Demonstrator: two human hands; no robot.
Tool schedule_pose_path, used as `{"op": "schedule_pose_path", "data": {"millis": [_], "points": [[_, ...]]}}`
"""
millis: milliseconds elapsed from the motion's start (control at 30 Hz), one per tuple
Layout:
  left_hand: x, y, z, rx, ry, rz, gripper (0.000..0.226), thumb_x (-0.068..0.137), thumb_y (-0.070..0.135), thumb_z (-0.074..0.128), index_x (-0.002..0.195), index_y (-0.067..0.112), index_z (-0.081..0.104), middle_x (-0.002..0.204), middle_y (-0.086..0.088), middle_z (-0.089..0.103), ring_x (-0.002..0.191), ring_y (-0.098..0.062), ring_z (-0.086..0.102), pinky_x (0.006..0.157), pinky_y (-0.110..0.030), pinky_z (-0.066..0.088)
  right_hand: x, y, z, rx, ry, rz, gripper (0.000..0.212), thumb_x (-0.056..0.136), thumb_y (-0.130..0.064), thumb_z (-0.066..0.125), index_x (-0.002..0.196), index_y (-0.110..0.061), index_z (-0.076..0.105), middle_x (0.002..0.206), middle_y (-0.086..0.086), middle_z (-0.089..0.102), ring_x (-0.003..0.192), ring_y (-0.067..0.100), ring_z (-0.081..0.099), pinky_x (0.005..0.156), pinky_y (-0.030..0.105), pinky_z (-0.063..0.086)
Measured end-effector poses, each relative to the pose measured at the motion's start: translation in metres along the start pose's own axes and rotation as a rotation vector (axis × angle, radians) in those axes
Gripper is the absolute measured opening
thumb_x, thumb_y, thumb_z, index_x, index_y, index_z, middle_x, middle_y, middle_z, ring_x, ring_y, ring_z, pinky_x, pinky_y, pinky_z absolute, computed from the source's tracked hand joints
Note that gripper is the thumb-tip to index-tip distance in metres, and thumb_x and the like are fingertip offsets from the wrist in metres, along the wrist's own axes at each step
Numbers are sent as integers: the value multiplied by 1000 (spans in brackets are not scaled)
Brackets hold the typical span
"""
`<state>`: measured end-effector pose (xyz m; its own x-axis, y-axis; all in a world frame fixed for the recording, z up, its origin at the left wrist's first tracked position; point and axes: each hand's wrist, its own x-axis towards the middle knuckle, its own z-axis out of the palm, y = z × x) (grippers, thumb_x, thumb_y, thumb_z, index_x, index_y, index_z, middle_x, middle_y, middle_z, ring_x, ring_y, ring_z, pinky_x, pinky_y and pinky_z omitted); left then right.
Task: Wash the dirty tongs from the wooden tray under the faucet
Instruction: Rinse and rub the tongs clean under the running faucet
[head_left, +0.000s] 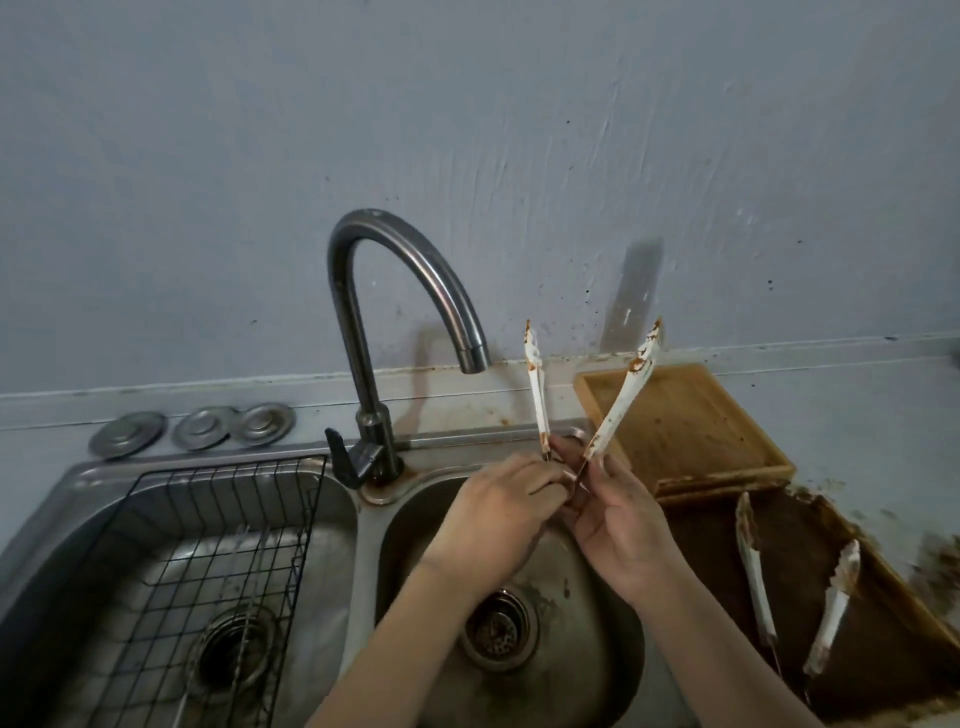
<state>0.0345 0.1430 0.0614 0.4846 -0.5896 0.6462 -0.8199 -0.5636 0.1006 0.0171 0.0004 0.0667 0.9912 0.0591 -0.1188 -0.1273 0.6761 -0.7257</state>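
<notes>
White tongs smeared with brown sauce point tips-up over the right sink basin, their two arms spread in a V. My left hand and my right hand both grip the hinge end, fingers touching. The grey curved faucet stands just left of the tongs, its spout above and left of my hands; no water is visible. A second dirty pair of tongs lies in the dark, sauce-covered wooden tray at the lower right.
A lighter wooden tray sits behind the dark one against the wall. A black wire rack fills the left basin. Three metal lids lie on the ledge behind. The drain strainer is below my hands.
</notes>
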Motion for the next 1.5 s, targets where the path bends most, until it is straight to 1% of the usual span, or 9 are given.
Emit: {"op": "schedule_pose_path", "data": {"millis": [67, 167, 300, 400, 500, 567, 700, 1067, 1500], "points": [[-7, -12, -10, 77, 2, -72, 25, 78, 20, 68, 104, 19, 69, 109, 3, 68, 102, -16, 60, 81, -29, 49, 11, 4, 7, 24, 30, 10, 31, 87, -20, 45, 90, -9, 74, 85, 7, 73, 74, 15, 69, 64, 27, 59], [-24, -34, -28, 124, 170, -282, 31, 86, 30, 58, 116, 20, 58, 119, -1, 64, 111, -15, 53, 94, -33, 44, 20, 6, 18, 35, 91, 26, 28, 97, -15, 37, 107, -6, 62, 97, 9, 72, 82, 17, 70, 77, 32, 57], [-44, -67, -48, 115, 402, -746, 42, 85, 14, 65, 124, 7, 53, 132, -14, 50, 126, -23, 42, 109, -21, 28, 28, 25, 24, 66, 124, 65, 24, 99, -15, 33, 112, -9, 52, 95, 13, 73, 77, 23, 71, 72, 34, 60], [-51, -91, -53, -11, 318, -1073, 52, 84, 14, 66, 131, 10, 44, 142, -13, 38, 135, -26, 34, 113, -31, 29, 32, 37, 29, 75, 124, 112, 25, 99, -21, 32, 104, -7, 52, 93, 15, 73, 74, 26, 71, 66, 33, 60], [-56, -111, -49, -123, 185, -1200, 40, 89, 19, 60, 127, 10, 51, 127, -10, 54, 112, -20, 53, 95, -32, 45, 36, 42, 34, 66, 111, 147, 32, 99, -24, 32, 82, -8, 54, 90, 17, 72, 78, 28, 70, 74, 37, 57], [-58, -117, -45, -180, 155, -1229, 28, 90, 18, 57, 117, 9, 57, 107, -9, 64, 91, -17, 57, 79, -29, 46, 38, 44, 37, 45, 100, 158, 38, 100, -23, 30, 72, -8, 51, 86, 19, 71, 79, 29, 70, 71, 37, 58], [-62, -119, -34, -173, 185, -1244, 9, 88, 8, 57, 93, 11, 50, 85, -6, 61, 81, -24, 60, 69, -33, 47, 38, 49, 40, 20, 65, 160, 40, 99, -26, 30, 69, -8, 51, 89, 20, 72, 82, 31, 70, 71, 36, 60], [-68, -123, -18, -131, 297, -1214, 19, 82, -4, 53, 85, 11, 42, 82, -13, 60, 75, -29, 57, 67, -42, 48, 37, 47, 31, 49, 65, 177, 46, 98, -30, 29, 63, -7, 48, 89, 22, 70, 87, 31, 70, 82, 38, 57], [-75, -119, -14, -194, 398, -1233, 21, 82, -6, 56, 82, 10, 42, 79, -13, 63, 76, -28, 62, 72, -45, 55, 32, 46, 28, 100, 94, 197, 39, 98, -28, 31, 71, -6, 49, 87, 22, 72, 81, 32, 71, 78, 38, 58]]}}
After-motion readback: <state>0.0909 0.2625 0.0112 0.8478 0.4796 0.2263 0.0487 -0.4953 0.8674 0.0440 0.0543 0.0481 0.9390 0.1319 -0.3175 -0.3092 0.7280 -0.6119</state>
